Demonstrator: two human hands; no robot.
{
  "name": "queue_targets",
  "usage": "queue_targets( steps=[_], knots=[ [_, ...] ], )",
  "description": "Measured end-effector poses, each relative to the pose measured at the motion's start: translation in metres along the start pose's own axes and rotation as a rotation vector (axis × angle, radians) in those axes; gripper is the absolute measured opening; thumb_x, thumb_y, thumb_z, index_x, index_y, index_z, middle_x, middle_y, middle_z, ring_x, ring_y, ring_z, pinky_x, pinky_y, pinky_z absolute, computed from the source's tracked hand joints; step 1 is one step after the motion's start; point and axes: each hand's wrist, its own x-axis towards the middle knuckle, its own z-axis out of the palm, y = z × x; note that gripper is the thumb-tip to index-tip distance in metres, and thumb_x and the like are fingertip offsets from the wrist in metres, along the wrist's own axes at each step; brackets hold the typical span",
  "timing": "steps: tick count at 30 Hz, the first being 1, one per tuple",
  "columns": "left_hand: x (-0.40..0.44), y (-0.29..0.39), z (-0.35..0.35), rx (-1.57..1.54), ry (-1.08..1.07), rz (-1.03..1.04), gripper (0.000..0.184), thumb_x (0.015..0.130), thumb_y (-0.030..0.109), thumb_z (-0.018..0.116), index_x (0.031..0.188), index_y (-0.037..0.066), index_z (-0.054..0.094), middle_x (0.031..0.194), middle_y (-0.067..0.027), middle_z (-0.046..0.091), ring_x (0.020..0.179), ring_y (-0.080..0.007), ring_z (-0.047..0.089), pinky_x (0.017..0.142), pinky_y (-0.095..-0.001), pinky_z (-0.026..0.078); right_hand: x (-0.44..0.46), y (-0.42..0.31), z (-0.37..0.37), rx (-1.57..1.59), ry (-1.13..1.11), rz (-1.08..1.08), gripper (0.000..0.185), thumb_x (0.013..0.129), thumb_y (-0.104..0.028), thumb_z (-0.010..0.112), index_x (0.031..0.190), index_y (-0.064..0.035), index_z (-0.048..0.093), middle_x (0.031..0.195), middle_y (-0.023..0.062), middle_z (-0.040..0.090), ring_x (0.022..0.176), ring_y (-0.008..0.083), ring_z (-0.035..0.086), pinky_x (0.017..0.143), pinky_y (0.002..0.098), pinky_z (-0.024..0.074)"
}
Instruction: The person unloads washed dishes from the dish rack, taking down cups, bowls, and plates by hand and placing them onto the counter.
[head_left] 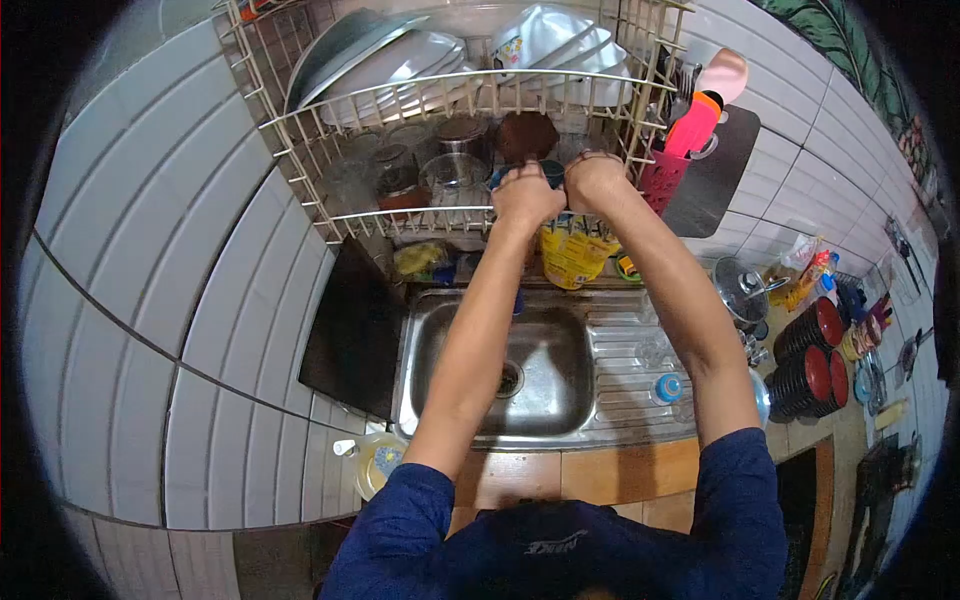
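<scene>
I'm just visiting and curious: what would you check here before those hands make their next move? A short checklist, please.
1. Left hand at the lower shelf of the rack: ok.
2. Right hand close beside it: ok.
3. What each hand grips: cannot tell; the backs of the hands hide it.
4. Elbow room on the shelf: not ok, I'd say; glasses stand close to the left hand.
5. Clear space below the hands: not ok; a yellow pouch is under the shelf's front edge.
6. Tilted white dishes on the upper shelf secure: cannot tell.
</scene>
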Motion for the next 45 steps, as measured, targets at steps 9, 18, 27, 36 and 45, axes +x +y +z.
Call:
queue_targets(
  steps=[9, 18, 27, 36, 45],
  knots=[
    [-0.005, 0.004, -0.005, -0.006, -0.052, -0.031, 0.078, 0.071, 0.045, 0.057, 0.135, 0.003, 0.04, 0.135, -0.0208, 0.045, 0.127, -0.0326, 0.042, 0.105, -0.0402, 0.033, -0.004, 0.005, 0.018, -0.029, 0.398, -0.07, 0.034, 0.07, -0.022, 0.062, 0.099, -0.0058, 0.063, 0.1, 0.0139, 0.063, 0.097, 0.0268, 0.061, 0.084, 0.0383, 0.0479],
    [-0.002, -0.004, 0.006, -0.033, 0.075, 0.018, 0.069, 0.07, 0.045, 0.061, 0.122, 0.002, 0.049, 0.124, -0.0226, 0.053, 0.117, -0.0344, 0.05, 0.1, -0.043, 0.038, -0.029, -0.008, 0.002, -0.115, 0.472, 0.01, 0.023, 0.07, -0.016, 0.063, 0.092, -0.0105, 0.068, 0.09, 0.01, 0.065, 0.093, 0.0241, 0.06, 0.079, 0.0401, 0.0471],
    [-0.002, -0.005, 0.007, 0.0, 0.108, 0.03, 0.066, 0.076, 0.05, 0.059, 0.122, 0.003, 0.051, 0.12, -0.0197, 0.056, 0.114, -0.0334, 0.053, 0.095, -0.0438, 0.041, -0.044, -0.006, 0.024, 0.044, 0.927, -0.046, 0.053, 0.068, -0.012, 0.07, 0.114, 0.0074, 0.053, 0.109, 0.0245, 0.053, 0.102, 0.0359, 0.053, 0.088, 0.0396, 0.0456],
    [-0.009, 0.003, -0.002, -0.052, 0.129, -0.018, 0.064, 0.073, 0.053, 0.065, 0.113, 0.002, 0.057, 0.114, -0.0222, 0.059, 0.109, -0.0352, 0.056, 0.093, -0.0451, 0.043, -0.209, -0.02, 0.041, 0.982, 1.21, -0.092, 0.061, 0.068, -0.01, 0.076, 0.122, 0.0053, 0.051, 0.116, 0.0221, 0.055, 0.104, 0.0332, 0.057, 0.086, 0.0382, 0.049],
    [0.007, -0.008, 0.013, 0.107, 0.205, -0.034, 0.081, 0.068, 0.066, 0.064, 0.115, 0.001, 0.056, 0.117, -0.0241, 0.057, 0.111, -0.0384, 0.055, 0.091, -0.0458, 0.044, -0.33, -0.05, 0.219, 1.357, 0.573, 0.451, 0.053, 0.069, -0.017, 0.08, 0.112, 0.0034, 0.058, 0.11, 0.0169, 0.06, 0.098, 0.023, 0.062, 0.078, 0.0312, 0.0539]
  ],
)
